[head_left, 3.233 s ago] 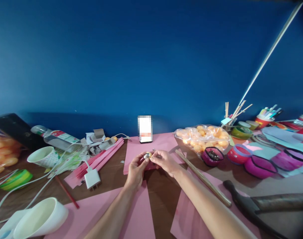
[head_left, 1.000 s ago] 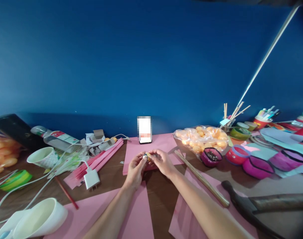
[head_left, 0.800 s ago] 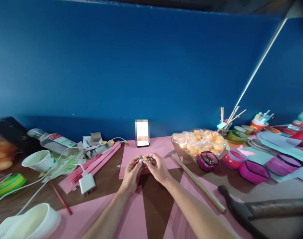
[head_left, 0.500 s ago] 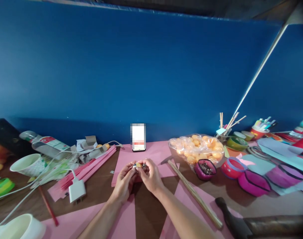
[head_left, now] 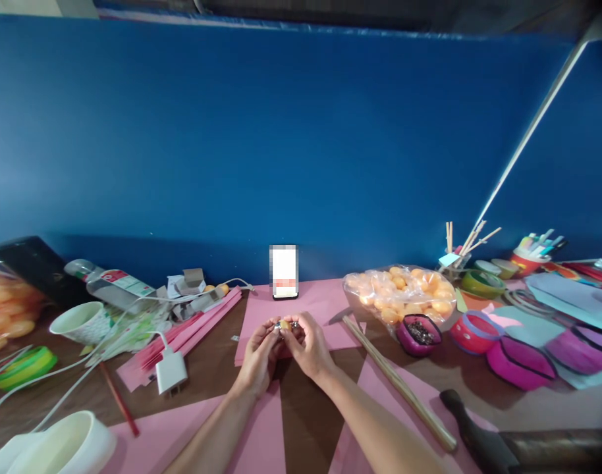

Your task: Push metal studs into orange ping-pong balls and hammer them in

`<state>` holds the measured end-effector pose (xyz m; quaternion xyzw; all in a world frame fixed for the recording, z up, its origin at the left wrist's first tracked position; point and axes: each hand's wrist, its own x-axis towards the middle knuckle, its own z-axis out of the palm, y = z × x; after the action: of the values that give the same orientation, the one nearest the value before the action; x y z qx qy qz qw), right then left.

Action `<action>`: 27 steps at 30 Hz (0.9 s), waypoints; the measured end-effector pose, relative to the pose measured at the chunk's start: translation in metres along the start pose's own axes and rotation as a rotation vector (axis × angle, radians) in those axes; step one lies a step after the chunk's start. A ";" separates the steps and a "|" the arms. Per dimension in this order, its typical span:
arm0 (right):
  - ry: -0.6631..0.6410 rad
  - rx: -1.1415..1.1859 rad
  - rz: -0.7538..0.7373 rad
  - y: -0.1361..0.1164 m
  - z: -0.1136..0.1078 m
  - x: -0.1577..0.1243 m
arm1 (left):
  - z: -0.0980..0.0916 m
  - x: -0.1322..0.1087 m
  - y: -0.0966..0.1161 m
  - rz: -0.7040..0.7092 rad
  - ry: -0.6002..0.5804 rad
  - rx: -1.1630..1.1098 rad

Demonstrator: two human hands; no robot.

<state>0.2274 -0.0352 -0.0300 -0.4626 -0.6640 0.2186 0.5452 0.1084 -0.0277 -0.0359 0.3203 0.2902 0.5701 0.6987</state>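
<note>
At the near edge of the brown worktop [head_left: 311, 421], a hammer [head_left: 483, 438] lies on the right and a white cup [head_left: 96, 441] sits on the left, with pink sheets [head_left: 254, 431] spread between. A bundle of sticks [head_left: 400, 385] slants across the paper on the right; a white charger [head_left: 171, 374] lies to the left. Farther in, the left hand [head_left: 259, 355] and the right hand [head_left: 307, 345] meet, both pinching one small shiny piece [head_left: 284, 324], yellow and silver, between thumbs and fingers. The fingertips partly hide it. It is in front of a pink paper stack [head_left: 313, 299]. To the right, a purple bowl [head_left: 412, 347] of small dark bits stands just before a clear bag of orange balls [head_left: 400, 289]. Beyond the hands, a phone [head_left: 284, 270] stands upright near the blue wall [head_left: 301, 145].
</note>
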 end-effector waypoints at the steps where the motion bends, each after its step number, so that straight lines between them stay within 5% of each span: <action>1: 0.015 -0.012 -0.026 -0.001 0.000 0.000 | -0.001 0.000 -0.001 0.011 0.000 0.002; 5: 0.056 -0.033 -0.104 -0.011 -0.004 0.001 | -0.001 0.000 -0.001 0.028 -0.015 0.010; 20: 0.255 0.190 0.043 -0.060 -0.015 0.021 | 0.000 -0.007 0.001 0.069 -0.038 0.040; 23: 0.198 0.108 -0.020 -0.080 -0.018 0.027 | 0.000 -0.006 0.001 0.069 -0.012 0.037; 27: 0.001 -0.280 -0.087 -0.085 -0.048 0.022 | -0.001 -0.007 0.001 0.059 -0.009 0.028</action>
<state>0.2401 -0.0671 0.0633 -0.5050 -0.7072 0.0995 0.4847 0.1059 -0.0341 -0.0354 0.3411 0.2851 0.5849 0.6784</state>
